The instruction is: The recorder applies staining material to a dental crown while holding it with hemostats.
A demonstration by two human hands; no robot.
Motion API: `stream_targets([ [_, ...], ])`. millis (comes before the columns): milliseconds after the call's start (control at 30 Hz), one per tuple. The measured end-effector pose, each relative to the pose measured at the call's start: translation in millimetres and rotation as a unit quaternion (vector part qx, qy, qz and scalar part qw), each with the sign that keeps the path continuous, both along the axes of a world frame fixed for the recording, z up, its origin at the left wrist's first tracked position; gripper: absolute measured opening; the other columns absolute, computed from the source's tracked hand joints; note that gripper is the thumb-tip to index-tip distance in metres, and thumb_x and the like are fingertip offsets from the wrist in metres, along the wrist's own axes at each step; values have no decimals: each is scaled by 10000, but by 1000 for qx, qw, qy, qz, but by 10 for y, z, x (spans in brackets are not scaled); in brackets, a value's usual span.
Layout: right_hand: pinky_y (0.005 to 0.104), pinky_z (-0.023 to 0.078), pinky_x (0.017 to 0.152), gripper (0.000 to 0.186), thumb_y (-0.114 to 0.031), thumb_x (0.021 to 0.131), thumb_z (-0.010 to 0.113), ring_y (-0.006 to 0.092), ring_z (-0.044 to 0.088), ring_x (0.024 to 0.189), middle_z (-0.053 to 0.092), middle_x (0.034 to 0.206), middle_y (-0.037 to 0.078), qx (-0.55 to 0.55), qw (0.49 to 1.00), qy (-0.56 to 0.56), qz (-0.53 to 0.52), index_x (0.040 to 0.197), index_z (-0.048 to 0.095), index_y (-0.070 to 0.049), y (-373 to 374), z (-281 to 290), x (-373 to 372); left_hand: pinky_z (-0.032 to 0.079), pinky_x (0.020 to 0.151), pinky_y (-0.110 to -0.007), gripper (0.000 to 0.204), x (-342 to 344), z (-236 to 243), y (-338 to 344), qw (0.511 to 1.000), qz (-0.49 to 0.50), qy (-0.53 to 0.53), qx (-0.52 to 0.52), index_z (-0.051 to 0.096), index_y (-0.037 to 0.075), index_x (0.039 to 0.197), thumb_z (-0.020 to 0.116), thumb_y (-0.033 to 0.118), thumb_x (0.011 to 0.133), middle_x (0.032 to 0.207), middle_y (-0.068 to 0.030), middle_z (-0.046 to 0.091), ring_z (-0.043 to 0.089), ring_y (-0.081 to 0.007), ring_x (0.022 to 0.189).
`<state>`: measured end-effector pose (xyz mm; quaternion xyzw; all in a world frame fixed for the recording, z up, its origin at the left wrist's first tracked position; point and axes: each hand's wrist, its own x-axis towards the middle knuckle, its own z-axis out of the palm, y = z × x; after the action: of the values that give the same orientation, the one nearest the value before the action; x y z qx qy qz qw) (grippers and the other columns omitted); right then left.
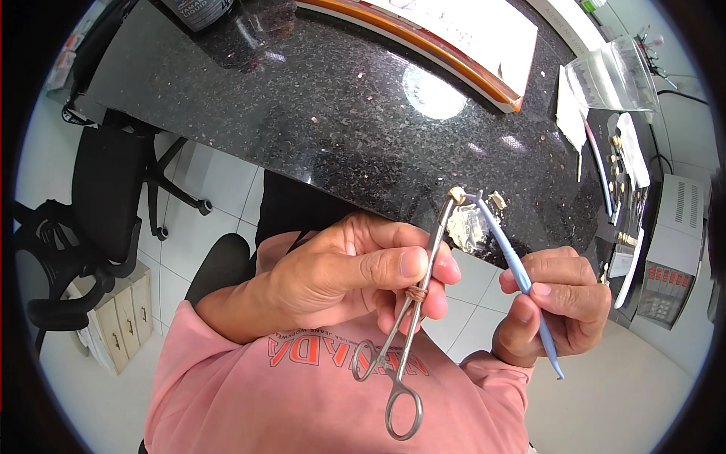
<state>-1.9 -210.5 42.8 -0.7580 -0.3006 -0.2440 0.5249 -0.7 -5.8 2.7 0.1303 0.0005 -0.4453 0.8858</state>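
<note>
Here, in the head view, the left hand (355,276) is pinching a metal ring-handled clamp (412,318) between thumb and fingers, its grip closed around the shaft near a brown band, and the clamp's tips are holding a small cream-coloured piece (457,194) up over the edge of the black speckled desk (318,113). The right hand (563,299) is holding a thin blue-handled tool (518,268) like a pen, its grip closed on the handle, with the tip touching or just beside the small piece. The step in hand seems to be fine working of the piece at the tool's tip. The next move probably calls for a steady clamp and light, small strokes, since the piece is tiny and held only at the tips. White crumbs (467,227) are lying on the desk just below.
</note>
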Motion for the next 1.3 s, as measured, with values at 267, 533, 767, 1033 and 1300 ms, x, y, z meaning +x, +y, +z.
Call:
stream_targets([
  [267,256,495,409,189,68,635,670,173,571,491,577,638,148,16,1000,-9,0,767,537,45,0,-6,10,494,567,-163,309,4,1,2,1000,-4,-8,9,579,-36,1072,526,226,916,851,-120,647,618,-93,698],
  [533,258,496,407,187,67,633,670,170,570,483,576,630,146,13,1000,-11,0,765,540,42,11,-19,15,497,562,-158,307,5,1,9,1000,-3,-11,16,581,-33,1075,525,224,916,849,-122,644,619,-96,699],
  [767,254,488,396,182,54,646,679,167,568,482,577,624,147,9,1000,-17,-4,766,542,42,16,-22,19,497,560,-155,299,-2,-3,1,1000,2,-16,19,584,-32,1069,527,218,914,851,-123,642,618,-97,692],
  [1033,255,494,414,185,45,654,687,168,575,490,579,626,148,4,1000,-3,-7,772,545,40,18,-1,13,494,569,-159,299,2,13,6,1000,-1,-11,19,584,-33,1069,526,217,916,853,-123,640,616,-99,697],
  [1300,252,493,414,184,50,653,685,171,585,502,585,640,148,-7,1000,-1,-6,772,546,38,6,0,10,489,567,-161,294,0,2,3,1000,5,-20,21,584,-32,1070,523,212,918,854,-118,638,611,-94,697],
])
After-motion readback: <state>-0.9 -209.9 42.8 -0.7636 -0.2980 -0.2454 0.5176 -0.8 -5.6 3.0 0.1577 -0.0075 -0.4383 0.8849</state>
